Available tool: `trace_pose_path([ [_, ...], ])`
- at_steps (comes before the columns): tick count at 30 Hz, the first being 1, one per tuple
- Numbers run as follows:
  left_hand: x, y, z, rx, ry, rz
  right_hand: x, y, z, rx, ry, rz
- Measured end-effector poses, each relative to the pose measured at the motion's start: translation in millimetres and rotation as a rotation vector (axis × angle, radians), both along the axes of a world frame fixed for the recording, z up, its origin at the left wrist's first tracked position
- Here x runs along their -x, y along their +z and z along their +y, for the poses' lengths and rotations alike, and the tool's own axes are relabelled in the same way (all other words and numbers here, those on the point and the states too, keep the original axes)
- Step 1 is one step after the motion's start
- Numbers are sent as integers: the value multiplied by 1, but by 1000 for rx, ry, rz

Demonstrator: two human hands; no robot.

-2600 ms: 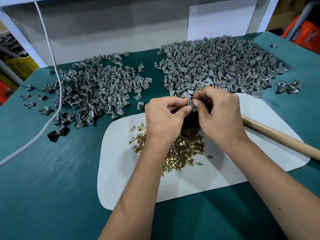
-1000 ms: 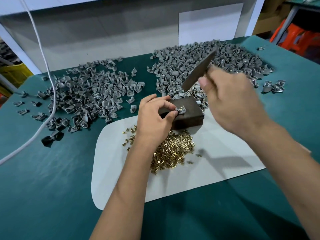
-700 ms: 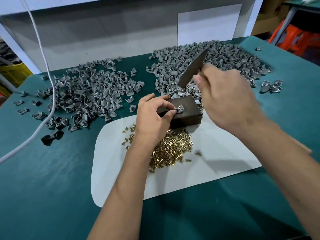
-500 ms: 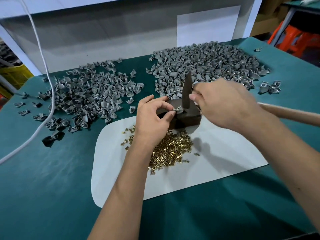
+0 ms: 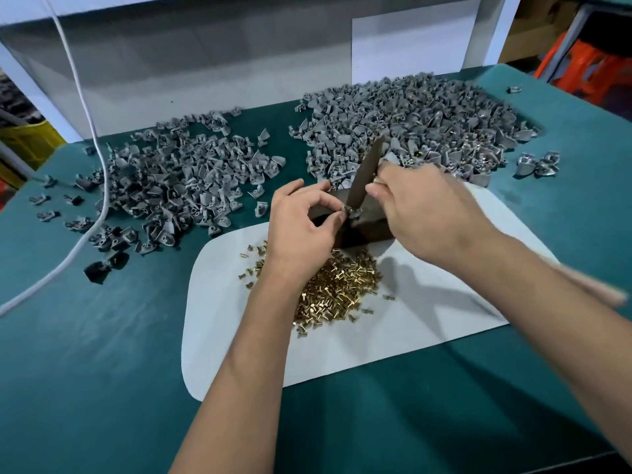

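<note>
Down comes the hammer [image 5: 366, 172], raised a second ago. The right hand [image 5: 427, 213] grips it, head meeting the grey part [image 5: 349, 211] that the left hand [image 5: 301, 227] pinches on the dark block [image 5: 374, 224] between them. The rivet is likely seating.

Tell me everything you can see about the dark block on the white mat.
The dark block is a squat, dark brown slab, its material unclear. It sits at the far edge of the white mat, beyond the brass rivets. The left hand pinches a small grey part on its top face, under the head of the hammer. The right hand, gripping it, hides the block's right end.
</note>
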State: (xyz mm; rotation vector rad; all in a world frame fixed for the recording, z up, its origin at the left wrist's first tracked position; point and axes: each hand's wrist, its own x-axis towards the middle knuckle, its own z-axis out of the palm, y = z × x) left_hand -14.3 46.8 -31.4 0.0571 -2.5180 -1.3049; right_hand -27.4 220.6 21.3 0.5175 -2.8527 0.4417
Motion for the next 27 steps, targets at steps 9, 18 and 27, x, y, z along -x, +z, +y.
trace_pose_path([
  [9, -1, 2, 0, 30, 7, 3, 3, 4, 2, 5, 21, 107],
  [18, 0, 0, 1, -89, -13, -40, 18, -7, 47, 33, -189, 80],
  [27, 0, 0, 2, -245, -40, -69, 17, -26, 57, -154, -407, -122],
])
